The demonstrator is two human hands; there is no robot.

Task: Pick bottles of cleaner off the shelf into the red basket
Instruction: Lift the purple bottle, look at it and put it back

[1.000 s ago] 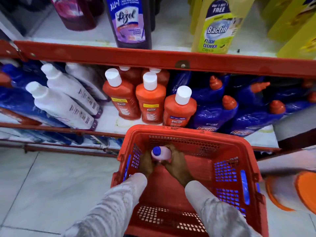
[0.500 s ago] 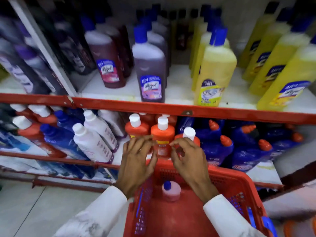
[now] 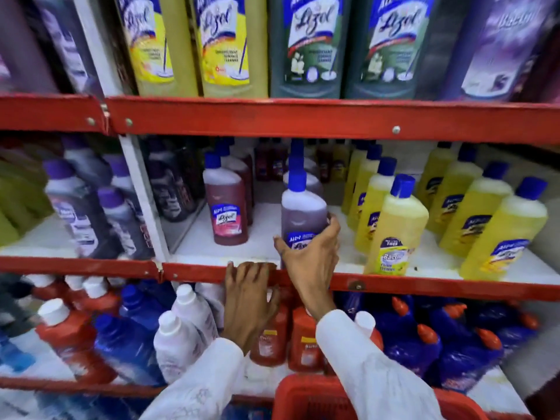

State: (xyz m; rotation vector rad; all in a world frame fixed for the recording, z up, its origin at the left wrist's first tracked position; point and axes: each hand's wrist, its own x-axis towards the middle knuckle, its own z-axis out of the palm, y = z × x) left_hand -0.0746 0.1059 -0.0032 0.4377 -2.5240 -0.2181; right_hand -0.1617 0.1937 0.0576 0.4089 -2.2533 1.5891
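Gripping a purple bottle (image 3: pixel 303 216) (upright, blue-capped), the right hand (image 3: pixel 309 262).

Middle tier, right: yellow floor-cleaner bottles (image 3: pixel 397 228), blue caps, standing in rows. Top tier: dark green Lizol bottles (image 3: pixel 306 47), labels forward. Bottom tier: blue bottles with orange nozzles (image 3: pixel 421 347), white bottles (image 3: pixel 175 344) leaning. White upright divider (image 3: pixel 142 195) at left.

My hands left the basket (image 3: pixel 306 398) and rose past its far rim. My right hand (image 3: pixel 309 262) reached above the basket to the middle shelf (image 3: pixel 424 286) and closed around a purple bottle (image 3: pixel 303 213). My left hand (image 3: pixel 248 295) came to rest on that shelf's edge.
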